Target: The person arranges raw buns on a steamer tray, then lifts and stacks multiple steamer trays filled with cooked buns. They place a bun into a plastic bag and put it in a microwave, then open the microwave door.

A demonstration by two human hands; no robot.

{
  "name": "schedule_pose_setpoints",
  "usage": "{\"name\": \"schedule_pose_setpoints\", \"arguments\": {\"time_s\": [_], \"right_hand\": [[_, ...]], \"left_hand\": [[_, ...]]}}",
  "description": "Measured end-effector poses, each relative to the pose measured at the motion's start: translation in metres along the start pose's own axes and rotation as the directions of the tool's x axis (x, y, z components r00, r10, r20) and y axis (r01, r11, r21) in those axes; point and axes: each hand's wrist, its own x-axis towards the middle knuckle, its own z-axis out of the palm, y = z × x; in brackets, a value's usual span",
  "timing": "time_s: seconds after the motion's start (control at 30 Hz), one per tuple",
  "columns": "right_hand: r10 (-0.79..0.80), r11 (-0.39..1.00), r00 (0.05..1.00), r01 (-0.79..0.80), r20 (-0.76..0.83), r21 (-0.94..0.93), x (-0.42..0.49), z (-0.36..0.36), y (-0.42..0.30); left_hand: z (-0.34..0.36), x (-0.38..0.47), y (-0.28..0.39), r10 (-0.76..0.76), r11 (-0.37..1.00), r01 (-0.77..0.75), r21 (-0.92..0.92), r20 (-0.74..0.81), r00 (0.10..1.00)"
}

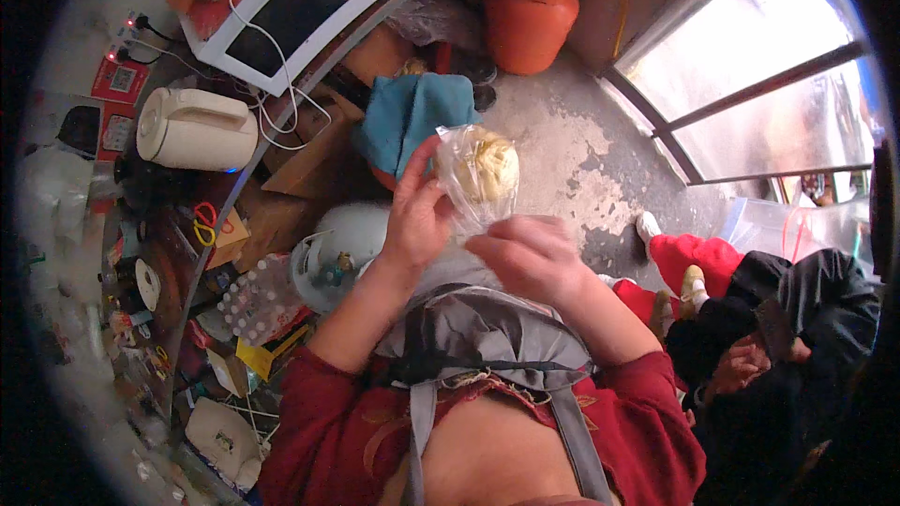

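A clear plastic bag (460, 186) with a pale yellow, rounded food item (494, 165) inside is held up in front of my grey apron. My left hand (420, 214) grips the bag's left side, fingers along its edge. Below the food, my right hand (527, 249) is at the gathered lower part of the bag; it is blurred, and whether its fingers pinch the plastic cannot be told. Behind the bag, a teal cloth (418, 112) is draped over something low.
An orange gas cylinder (531, 17) stands on the floor ahead. At left are a cream electric kettle (200, 128), scissors (204, 223), a grey gas cylinder (337, 260) and a pack of bottles (264, 302). A person in dark clothes (773, 379) is close at right, beside a glazed door (745, 77).
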Motion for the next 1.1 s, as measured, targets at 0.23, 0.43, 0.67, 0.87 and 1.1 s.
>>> {"name": "schedule_pose_setpoints", "arguments": {"time_s": [0.23,0.43,0.67,0.87,1.1], "right_hand": [[0.856,0.036,0.46,-0.508,0.236,0.86,0.006,-0.009,0.077],[0.818,-0.005,0.537,-0.353,0.207,0.936,0.033,0.002,0.087],[0.789,0.011,0.582,-0.331,0.195,0.944,0.058,-0.002,0.083],[0.778,0.011,0.578,-0.405,0.247,0.914,0.063,-0.002,0.085],[0.787,-0.169,0.551,-0.236,0.276,0.957,0.061,0.005,0.097]], "left_hand": [[0.017,0.033,0.006,-0.04,0.984,0.021,0.175,0.102,0.994],[0.025,0.041,0.037,0.05,0.892,-0.096,0.441,0.116,0.992],[0.028,0.046,0.062,0.192,0.814,-0.221,0.537,0.11,0.975],[0.024,0.049,0.064,0.136,0.846,-0.164,0.508,0.092,0.986],[0.013,0.056,0.069,0.255,0.858,-0.209,0.47,-0.036,0.966]]}}
